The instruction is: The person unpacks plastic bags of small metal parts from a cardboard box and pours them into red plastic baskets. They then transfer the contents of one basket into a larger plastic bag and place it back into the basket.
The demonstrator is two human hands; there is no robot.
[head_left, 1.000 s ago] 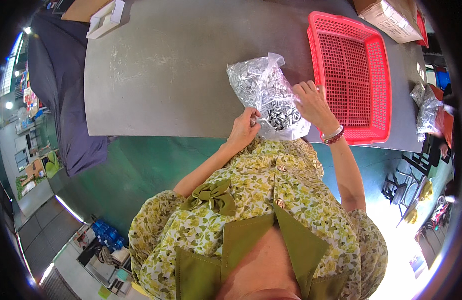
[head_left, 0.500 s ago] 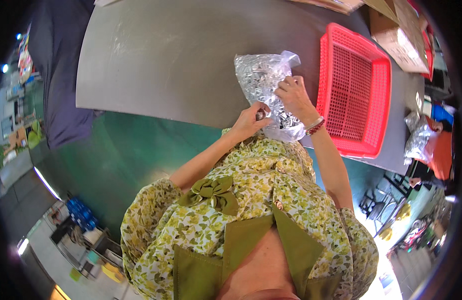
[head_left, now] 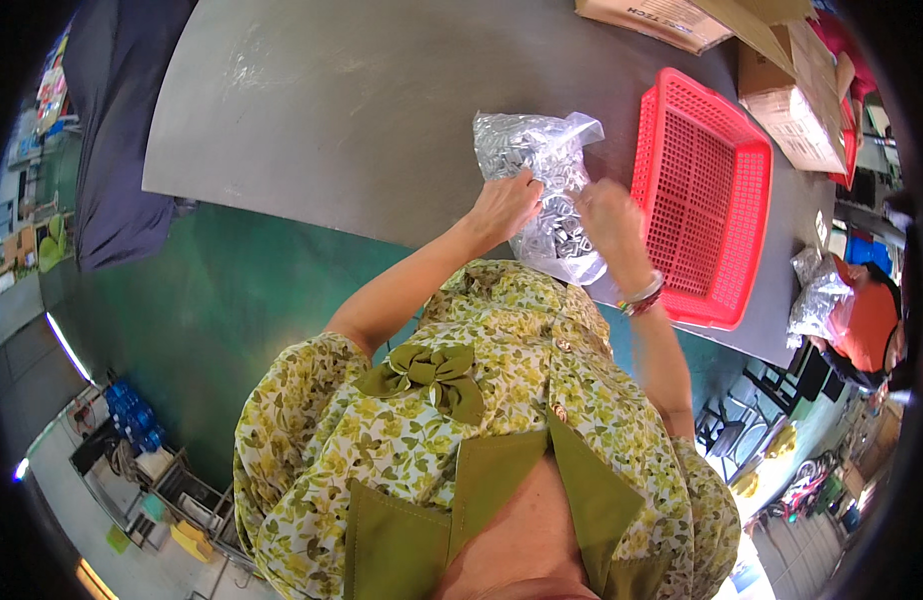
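Observation:
A clear plastic bag (head_left: 560,212) filled with small shiny metal pieces lies at the near edge of the table. My left hand (head_left: 508,206) is closed at the bag's left side, with thumb and fingertips pinching its plastic. My right hand (head_left: 612,218), bracelets at its wrist, is at the bag's right side. It is smeared by motion, so whether its fingers grip anything does not show. Darker metal pieces are visible between the two hands, towards my body.
A red plastic basket (head_left: 760,215) stands on the grey table (head_left: 332,120) just right of the bag. Cardboard boxes (head_left: 797,115) sit at the far right corner. Dark cloth (head_left: 122,140) hangs at the left. Another person with an orange item (head_left: 867,325) is at the right.
My left hand has moved up along the bag to its middle. The right hand has shifted down and slightly right, towards the basket.

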